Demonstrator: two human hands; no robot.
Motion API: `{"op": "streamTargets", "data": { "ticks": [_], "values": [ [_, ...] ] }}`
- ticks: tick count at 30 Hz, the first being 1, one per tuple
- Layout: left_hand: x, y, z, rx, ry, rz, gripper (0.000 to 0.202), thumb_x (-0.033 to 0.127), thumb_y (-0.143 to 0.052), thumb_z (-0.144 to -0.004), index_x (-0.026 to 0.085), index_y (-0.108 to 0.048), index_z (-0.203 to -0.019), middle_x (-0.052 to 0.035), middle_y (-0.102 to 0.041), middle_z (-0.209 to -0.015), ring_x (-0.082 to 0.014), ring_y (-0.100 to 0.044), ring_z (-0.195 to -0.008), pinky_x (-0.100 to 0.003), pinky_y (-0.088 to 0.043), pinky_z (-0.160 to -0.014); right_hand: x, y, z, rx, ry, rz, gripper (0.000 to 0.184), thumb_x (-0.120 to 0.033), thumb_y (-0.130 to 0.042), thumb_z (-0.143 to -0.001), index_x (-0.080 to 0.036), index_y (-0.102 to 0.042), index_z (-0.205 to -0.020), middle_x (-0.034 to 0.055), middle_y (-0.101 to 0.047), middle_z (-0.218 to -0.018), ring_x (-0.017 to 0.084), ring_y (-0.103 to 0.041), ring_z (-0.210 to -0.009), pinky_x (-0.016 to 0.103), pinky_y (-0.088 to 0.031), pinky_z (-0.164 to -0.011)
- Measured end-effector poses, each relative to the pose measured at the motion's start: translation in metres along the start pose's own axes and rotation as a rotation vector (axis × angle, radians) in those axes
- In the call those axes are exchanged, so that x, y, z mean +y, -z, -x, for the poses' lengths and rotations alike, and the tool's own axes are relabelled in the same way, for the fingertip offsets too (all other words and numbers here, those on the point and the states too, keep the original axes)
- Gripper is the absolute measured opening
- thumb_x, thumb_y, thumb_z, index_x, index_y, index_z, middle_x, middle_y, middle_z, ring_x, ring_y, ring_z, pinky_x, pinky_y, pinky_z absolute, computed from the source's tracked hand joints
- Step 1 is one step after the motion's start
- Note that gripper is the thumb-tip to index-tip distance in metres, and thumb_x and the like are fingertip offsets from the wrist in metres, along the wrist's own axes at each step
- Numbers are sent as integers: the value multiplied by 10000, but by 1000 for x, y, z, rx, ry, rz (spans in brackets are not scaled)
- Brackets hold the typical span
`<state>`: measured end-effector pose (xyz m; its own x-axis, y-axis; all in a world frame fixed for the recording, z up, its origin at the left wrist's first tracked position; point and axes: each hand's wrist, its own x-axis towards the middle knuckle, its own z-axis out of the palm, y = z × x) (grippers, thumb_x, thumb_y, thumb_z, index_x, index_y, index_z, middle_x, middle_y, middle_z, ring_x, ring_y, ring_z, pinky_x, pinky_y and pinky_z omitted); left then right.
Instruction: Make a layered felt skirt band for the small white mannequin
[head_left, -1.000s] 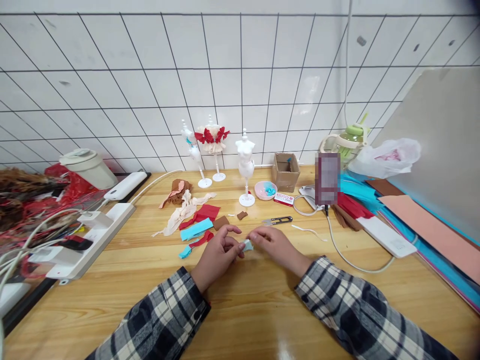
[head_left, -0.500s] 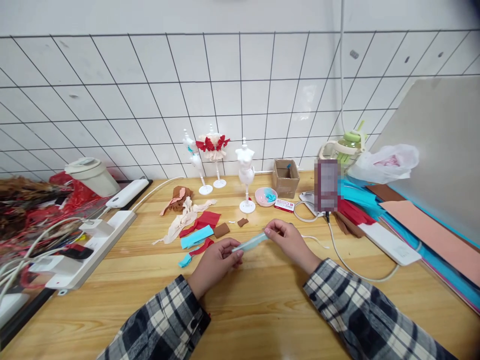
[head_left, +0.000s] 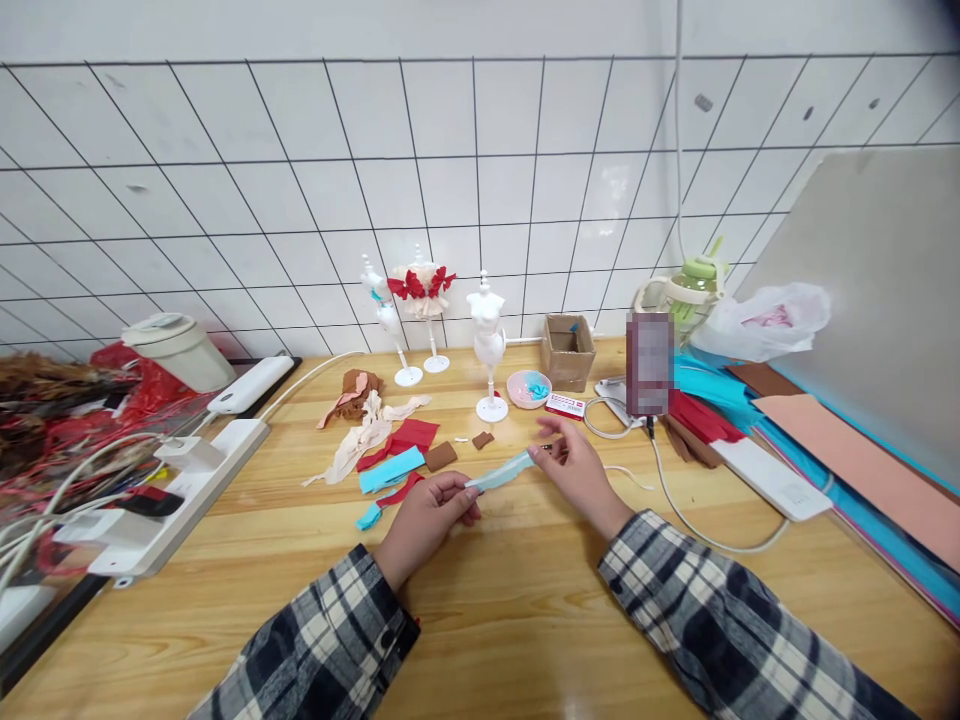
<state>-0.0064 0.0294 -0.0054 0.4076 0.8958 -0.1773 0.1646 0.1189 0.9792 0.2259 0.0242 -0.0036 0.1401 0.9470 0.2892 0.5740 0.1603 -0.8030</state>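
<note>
A narrow pale blue strip (head_left: 501,472), thin like paper or fabric, stretches between my hands above the table. My left hand (head_left: 429,515) pinches its left end between thumb and fingers. At the other end, my right hand (head_left: 574,468) is closed on the strip, with a small dark item by its fingers that I cannot make out. Beyond them stands a bare white mini mannequin (head_left: 490,345). Left of my left hand lie a bright blue piece (head_left: 391,469), a red piece (head_left: 415,436) and a brown piece (head_left: 441,457).
Two mini mannequins, one wearing a cream and red outfit (head_left: 424,287), stand at the back. A pink dish (head_left: 528,390), cardboard box (head_left: 568,352) and small red-white box (head_left: 565,405) sit behind my right hand. A power strip (head_left: 180,500) is left; coloured sheets (head_left: 855,440) lie right.
My right hand has risen slightly and its fingers have shifted at the strip's end. The strip now slants up more to the right. My left hand stays nearly in place.
</note>
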Motion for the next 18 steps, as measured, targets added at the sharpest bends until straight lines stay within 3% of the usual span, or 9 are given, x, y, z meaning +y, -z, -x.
{"op": "streamTargets", "data": {
  "ticks": [2,4,6,10,18],
  "values": [
    [2,-3,0,19,3,-8,306,456,-650,-753,153,-606,-764,-22,-663,-645,-149,-591,-592,-264,-465,-616,-12,0,8,83,197,137,368,-377,-561,-842,-186,-561,-1156,93,-610,-1030,191,-533,-811,341,-439,-769],
    [5,-5,1,27,-1,-23,303,456,-650,-749,156,-609,-748,-21,-661,-638,-152,-594,-595,-262,-465,-615,-25,-3,19,-20,410,227,218,-329,-498,-900,-212,-624,-1034,84,-637,-961,204,-541,-875,347,-412,-828],
    [7,-8,1,16,-14,-36,294,448,-649,-750,156,-619,-732,-19,-657,-627,-152,-595,-598,-259,-464,-619,-35,-10,28,-172,529,295,225,-307,-441,-937,-226,-651,-956,65,-654,-887,193,-547,-847,328,-405,-802],
    [7,-11,2,16,-30,-39,275,427,-665,-735,152,-661,-734,-35,-679,-672,-166,-620,-656,-269,-482,-667,-40,-22,35,-284,495,342,260,-288,-402,-958,-223,-653,-984,57,-669,-908,174,-560,-851,296,-411,-771],
    [8,-12,5,-59,-84,-42,282,421,-626,-772,162,-723,-830,-73,-740,-869,-225,-658,-851,-322,-484,-825,-33,-23,31,-257,426,336,205,-276,-459,-931,-216,-652,-963,56,-671,-905,172,-567,-853,283,-406,-766]
  ]
}}
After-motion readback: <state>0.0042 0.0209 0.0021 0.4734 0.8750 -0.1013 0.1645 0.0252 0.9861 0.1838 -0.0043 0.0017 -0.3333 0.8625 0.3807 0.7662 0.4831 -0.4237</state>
